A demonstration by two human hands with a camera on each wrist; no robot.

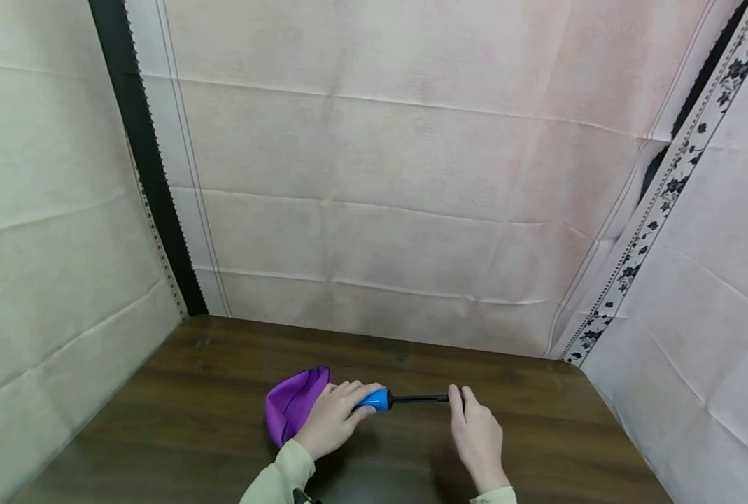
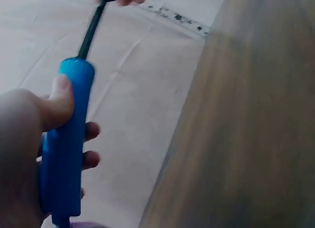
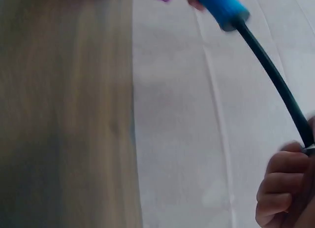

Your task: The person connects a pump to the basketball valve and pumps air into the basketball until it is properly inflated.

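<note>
A blue hand pump (image 1: pixel 378 400) lies crosswise between both hands, its black rod (image 1: pixel 420 399) drawn out toward the right. My left hand (image 1: pixel 334 418) grips the blue barrel (image 2: pixel 68 144), thumb along it in the left wrist view. At the rod's far end my right hand (image 1: pixel 479 435) holds the black handle, mostly hidden by the fingers; the right wrist view shows those curled fingers (image 3: pixel 280 183). Beside the left hand is a purple, caved-in ball (image 1: pixel 288 406), soft and creased. The pump's narrow end points toward it; whether they are joined is hidden.
A dark brown wooden table (image 1: pixel 222 392) lies under the hands. Pale creased cloth (image 1: pixel 380 175) hangs behind it and on both sides, with a black strip (image 1: pixel 153 168) at the left corner and a floral border (image 1: pixel 657 203) at the right.
</note>
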